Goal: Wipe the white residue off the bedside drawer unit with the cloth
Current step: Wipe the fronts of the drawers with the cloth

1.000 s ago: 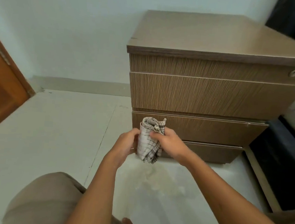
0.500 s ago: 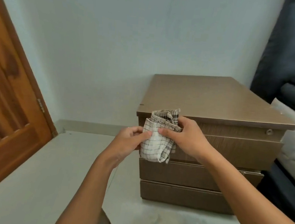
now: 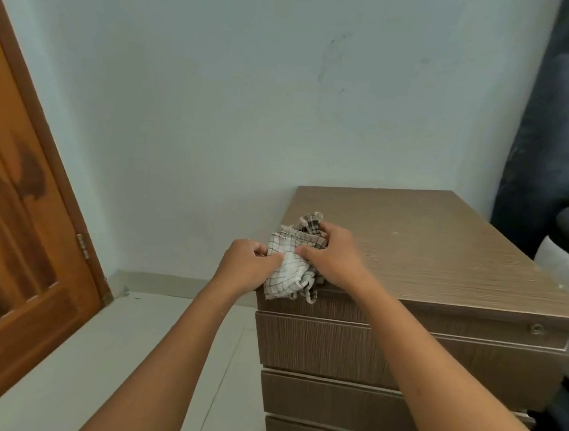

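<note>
Drawer unit (image 3: 444,263) top, cloth (image 3: 286,274) under right hand (image 3: 334,257)

Bare left hand (image 3: 246,267), bare right hand (image 3: 336,261); both forearms (image 3: 175,350) uncovered as far as visible.

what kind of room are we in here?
Most likely a bedroom: a drawer unit against the wall, a mattress and dark headboard beside it, a wooden door on the left. The left hand and right hand grip a cloth.
</note>
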{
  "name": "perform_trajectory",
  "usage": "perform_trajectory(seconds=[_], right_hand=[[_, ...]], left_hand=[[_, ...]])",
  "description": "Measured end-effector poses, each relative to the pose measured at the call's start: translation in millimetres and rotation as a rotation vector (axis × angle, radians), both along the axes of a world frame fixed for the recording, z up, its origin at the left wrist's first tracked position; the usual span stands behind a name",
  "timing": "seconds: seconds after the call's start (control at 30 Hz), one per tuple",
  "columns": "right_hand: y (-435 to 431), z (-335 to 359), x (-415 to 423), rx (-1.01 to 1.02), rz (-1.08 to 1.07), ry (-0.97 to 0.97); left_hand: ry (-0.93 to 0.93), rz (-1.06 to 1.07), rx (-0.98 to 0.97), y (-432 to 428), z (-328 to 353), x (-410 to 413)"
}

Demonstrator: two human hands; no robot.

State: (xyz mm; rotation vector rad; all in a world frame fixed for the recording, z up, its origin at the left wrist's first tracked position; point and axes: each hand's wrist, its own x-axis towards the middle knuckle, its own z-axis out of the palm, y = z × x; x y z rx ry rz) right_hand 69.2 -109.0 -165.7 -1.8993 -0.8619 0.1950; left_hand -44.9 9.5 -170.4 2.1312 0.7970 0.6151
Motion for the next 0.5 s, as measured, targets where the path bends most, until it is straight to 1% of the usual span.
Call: perform_trajectory(seconds=[0.1,0.17,0.23,0.3,0.4,0.47,0.5], right_hand=[[1.5,-8.8,6.0,-0.069,-0.03,-0.083],[-1.1,-13.0,9.4,-0.105,-0.053,-0.11],[-11.2,-13.9,10.3,-0.104,-0.077,-0.132],[-27.8,-13.9,9.2,-0.062,-0.075,-0.167],[-53.8,-17.1,2.0,-0.086,0.067,-0.195],[-60.5,-23.3,-4.3,-0.159,0.156,-0.221],[-60.3,-27.0,-6.5,-0.187,0.163,-0.263]], left_hand=[[0.075,0.049,0.091,5.1,-3.9,9.5],[0.082,0.072,0.138,5.6,-5.2,13.0],[0.043,0.073,0.161,4.9,-6.2,11.8],[-0.039,0.043,0.198,3.4,-8.5,5.3],[-0.176,-0.075,0.25,-0.5,-15.6,-8.5],[-0.172,-0.156,0.265,-4.2,-22.5,-15.8],[-0.146,-0.186,0.287,-5.9,-25.8,-17.9]])
